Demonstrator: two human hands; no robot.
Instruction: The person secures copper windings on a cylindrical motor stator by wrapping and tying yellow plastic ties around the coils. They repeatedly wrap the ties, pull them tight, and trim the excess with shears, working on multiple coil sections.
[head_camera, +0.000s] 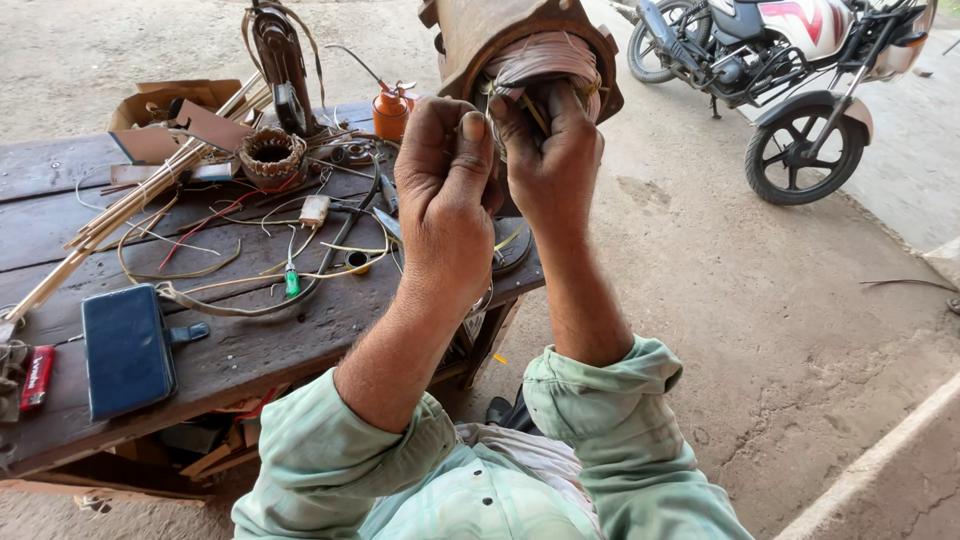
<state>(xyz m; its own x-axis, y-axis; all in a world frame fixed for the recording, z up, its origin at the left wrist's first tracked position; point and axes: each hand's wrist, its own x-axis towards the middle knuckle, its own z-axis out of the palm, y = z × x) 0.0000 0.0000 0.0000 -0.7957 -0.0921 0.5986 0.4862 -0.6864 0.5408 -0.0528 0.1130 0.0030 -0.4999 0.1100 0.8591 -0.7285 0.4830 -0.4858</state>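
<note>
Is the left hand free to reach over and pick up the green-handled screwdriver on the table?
Probably not at once: the left hand is busy at the motor's windings. The green-handled screwdriver lies uncovered among loose wires.

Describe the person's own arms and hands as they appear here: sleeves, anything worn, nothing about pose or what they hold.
Both arms wear a pale green long-sleeved shirt with a faint check, the cuffs rolled back in thick folds below the elbows, leaving the forearms bare. The left hand and the right hand are bare: no gloves are worn, and no rings or watch can be seen. The fingernails are short.
</note>
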